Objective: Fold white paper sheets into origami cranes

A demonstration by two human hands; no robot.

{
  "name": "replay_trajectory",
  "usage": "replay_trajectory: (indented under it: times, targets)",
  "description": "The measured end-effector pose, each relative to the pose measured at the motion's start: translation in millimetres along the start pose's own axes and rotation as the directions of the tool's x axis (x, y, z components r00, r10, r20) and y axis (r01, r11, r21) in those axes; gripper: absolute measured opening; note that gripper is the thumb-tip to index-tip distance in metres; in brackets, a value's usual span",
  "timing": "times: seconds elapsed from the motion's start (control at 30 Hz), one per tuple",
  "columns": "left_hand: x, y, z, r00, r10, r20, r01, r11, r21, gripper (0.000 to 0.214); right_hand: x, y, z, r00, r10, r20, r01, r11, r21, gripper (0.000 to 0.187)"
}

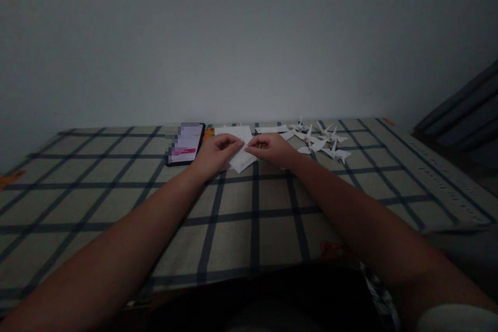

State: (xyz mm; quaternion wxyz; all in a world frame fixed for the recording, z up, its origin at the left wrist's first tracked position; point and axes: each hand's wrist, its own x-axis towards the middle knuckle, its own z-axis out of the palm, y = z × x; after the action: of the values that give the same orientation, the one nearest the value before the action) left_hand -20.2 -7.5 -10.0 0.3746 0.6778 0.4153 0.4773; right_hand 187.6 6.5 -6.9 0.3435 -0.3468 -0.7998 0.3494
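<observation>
A folded piece of white paper (241,160) lies between my two hands at the middle of the table, one corner pointing toward me. My left hand (218,151) pinches its left side, thumb and fingertips together. From the other side, my right hand (271,148) pinches the paper near the same upper spot, fingers curled in. The fingertips of both hands nearly meet. Behind the hands, more white paper (245,130) lies flat, partly hidden by them. The exact folds under my fingers are too small to make out.
Several white origami cranes (330,136) stand to the right of my hands, near the wall. A phone (187,144) with a lit screen lies left. White paper strips (270,129) rest behind. A checked cloth (233,223) covers the table; dark draped fabric (462,98) is far right.
</observation>
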Motion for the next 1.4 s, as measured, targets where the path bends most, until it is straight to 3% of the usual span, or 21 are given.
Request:
replay_trajectory:
  times: [0.13,0.53,0.73,0.87,0.97,1.13,1.4]
  targets:
    - [0.5,1.1,-1.0,0.998,0.03,-0.06,-0.028,0.999,0.032,0.024,-0.7,1.3,-0.2,1.0,-0.008,0.02,0.009,0.999,-0.031,0.034]
    - [-1.3,3.6,0.1,0.997,-0.027,-0.07,0.029,0.999,0.032,0.029,-1.0,1.0,-1.0,1.0,-0.015,0.027,0.016,1.0,-0.023,0.034]
    - [0.0,2.6,0.9,0.992,-0.01,-0.126,0.013,0.999,0.029,0.032,-0.9,-1.9,-3.6,0.999,-0.032,0.035,0.037,0.99,-0.137,0.038]
    - [-1.3,3.0,2.1,0.998,-0.048,-0.048,0.049,0.999,0.02,0.039,0.0,-4.0,-4.5,1.0,-0.012,-0.015,0.01,0.993,-0.117,0.037]
    - [-1.3,0.9,0.4,0.998,-0.058,0.016,0.056,0.993,0.103,0.04,0.7,-2.3,-4.3,0.998,0.03,-0.056,-0.034,0.997,-0.074,0.036]
    - [0.1,-1.3,-3.0,1.0,-0.01,-0.026,0.016,0.977,0.214,0.04,-0.1,-2.0,-4.5,0.995,0.088,-0.047,-0.092,0.992,-0.092,0.045]
    - [-2.0,1.4,0.6,0.994,-0.113,-0.002,0.112,0.989,0.098,0.041,1.2,-1.5,-5.8,0.998,0.039,-0.052,-0.047,0.984,-0.174,0.046]
